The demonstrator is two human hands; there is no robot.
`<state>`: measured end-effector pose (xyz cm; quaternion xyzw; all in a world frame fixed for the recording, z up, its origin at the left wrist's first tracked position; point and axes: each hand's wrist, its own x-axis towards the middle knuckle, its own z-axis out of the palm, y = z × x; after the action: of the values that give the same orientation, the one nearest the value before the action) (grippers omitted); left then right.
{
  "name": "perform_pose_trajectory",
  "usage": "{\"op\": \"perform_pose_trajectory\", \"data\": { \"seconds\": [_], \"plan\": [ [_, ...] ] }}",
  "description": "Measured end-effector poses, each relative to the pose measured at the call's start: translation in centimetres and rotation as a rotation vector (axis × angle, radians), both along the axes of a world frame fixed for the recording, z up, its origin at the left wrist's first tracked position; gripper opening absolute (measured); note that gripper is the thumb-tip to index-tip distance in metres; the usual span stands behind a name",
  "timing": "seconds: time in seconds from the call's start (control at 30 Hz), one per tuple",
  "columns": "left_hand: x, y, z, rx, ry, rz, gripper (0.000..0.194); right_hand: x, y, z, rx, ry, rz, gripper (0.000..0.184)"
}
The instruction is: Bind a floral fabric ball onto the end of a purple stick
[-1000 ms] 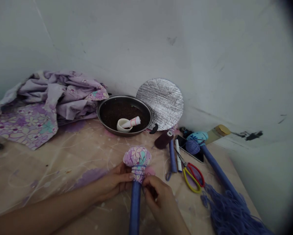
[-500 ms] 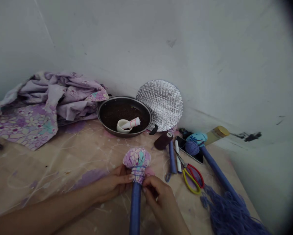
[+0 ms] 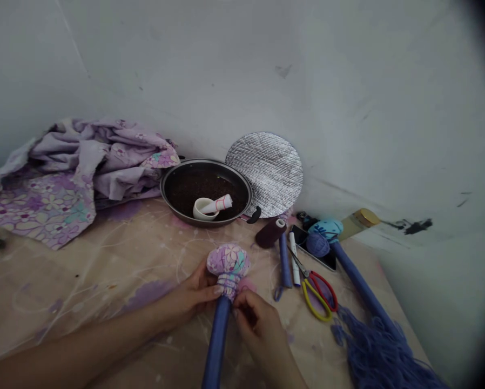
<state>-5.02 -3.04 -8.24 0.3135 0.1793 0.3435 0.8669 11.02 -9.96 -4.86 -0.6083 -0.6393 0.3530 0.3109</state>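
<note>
A stick wrapped in blue (image 3: 217, 340) has a padded round head of flowered cloth (image 3: 228, 259), with cord wound around its neck (image 3: 227, 281). My left hand (image 3: 196, 294) grips this cloth-headed stick just below the head, thumb across the wound neck. The stick leans, its lower end toward the left and running out of the picture. On the other side of the neck, my right hand (image 3: 262, 327) is closed in a pinch close to the cloth's lower edge. Whatever lies between its fingertips is too small or hidden to make out.
Right of my hands lie scissors (image 3: 317, 297), a marker (image 3: 295, 259), a dark thread spool (image 3: 270, 233), a second cloth-headed stick (image 3: 362, 283) and blue yarn (image 3: 382, 354). Behind stand a pan (image 3: 177, 213) holding a small bowl, and a silver disc (image 3: 270, 173). Flowered cloth (image 3: 60, 202) lies left.
The stick has tilted, its lower end swinging left and its head shifting slightly right. My right hand has moved slightly left with it, still pinched. My left hand keeps its grip.
</note>
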Motion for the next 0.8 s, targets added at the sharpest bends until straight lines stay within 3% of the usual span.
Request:
{"op": "perform_pose_trajectory", "data": {
  "seconds": [0.33,0.57,0.8],
  "plan": [
    [0.2,-0.3,-0.3,0.061,0.197,0.093,0.08,-0.5,-0.2,-0.7,-0.062,0.048,0.004,0.01],
    [0.1,-0.5,-0.2,0.067,0.245,0.068,0.078,0.1,-0.7,-1.9,-0.009,0.021,0.069,0.014],
    [-0.1,-0.5,0.8,0.066,0.247,0.058,0.078,-0.2,-1.0,-2.8,0.023,0.041,0.004,0.011]
  ]
}}
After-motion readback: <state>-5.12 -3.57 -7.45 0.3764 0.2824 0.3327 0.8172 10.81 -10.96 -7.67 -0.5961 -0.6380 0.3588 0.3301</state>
